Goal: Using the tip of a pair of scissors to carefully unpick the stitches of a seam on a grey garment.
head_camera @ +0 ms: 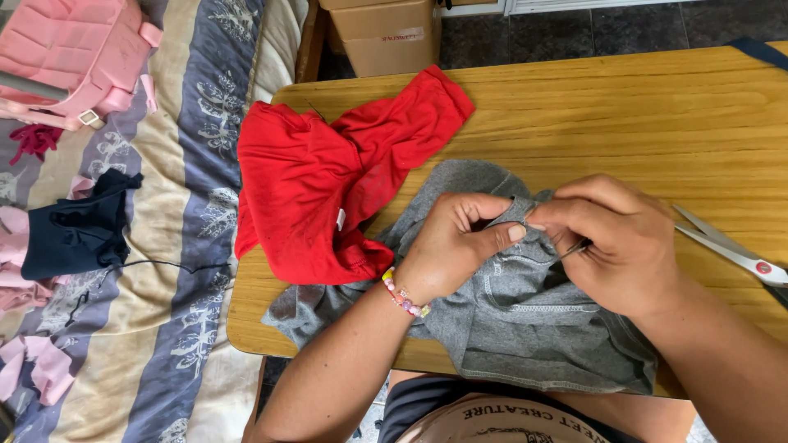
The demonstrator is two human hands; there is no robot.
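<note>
At nine o'clock, beside the bench (624, 107), a bed (164, 328) carries a pink bag (74, 49) and a dark garment (78, 226). A red garment (320, 189) droops over the bench's left edge. At centre, the left hand (451, 246) pinches a fold of the grey garment (525, 328), which overhangs the near edge. The right hand (616, 246) grips a thin needle-like tool (574, 248) against that fold. Scissors (726, 242) lie at three o'clock; bare wood spreads toward twelve.

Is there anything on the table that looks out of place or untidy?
The red garment lies crumpled and hangs over the left edge of the wooden table. The scissors lie open near the right hand. The grey garment is bunched under both hands; the left hand pinches its edge.
</note>
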